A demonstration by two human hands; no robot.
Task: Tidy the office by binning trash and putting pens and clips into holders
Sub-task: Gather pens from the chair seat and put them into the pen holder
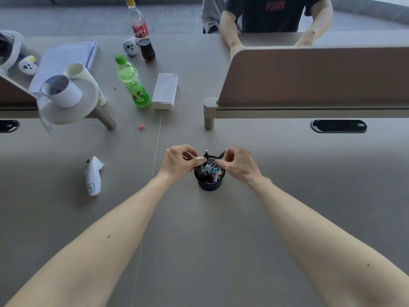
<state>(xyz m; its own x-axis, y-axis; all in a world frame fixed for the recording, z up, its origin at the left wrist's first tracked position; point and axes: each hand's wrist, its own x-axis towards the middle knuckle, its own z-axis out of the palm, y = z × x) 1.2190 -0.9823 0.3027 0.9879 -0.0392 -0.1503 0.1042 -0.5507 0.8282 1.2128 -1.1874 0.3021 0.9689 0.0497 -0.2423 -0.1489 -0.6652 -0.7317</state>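
A black mesh pen holder (209, 184) stands at the middle of the desk with several pens (213, 171) upright in it. My left hand (180, 161) is at its left rim, fingers pinched on a small object over the opening; what it is I cannot make out. My right hand (238, 163) is at the right rim, thumb and forefinger pinched on the top of a thin clear pen in the holder. A small pink scrap (141, 127) lies on the desk further back, and a tinier pink bit (114, 87) lies near the green bottle.
A green bottle (132, 83), a cola bottle (141, 32), a white box (165, 90) and paper cups (63, 90) stand at the back left. A white controller (93, 176) lies at the left. A brown divider (314, 74) stands at the right, with a person (274, 16) behind it.
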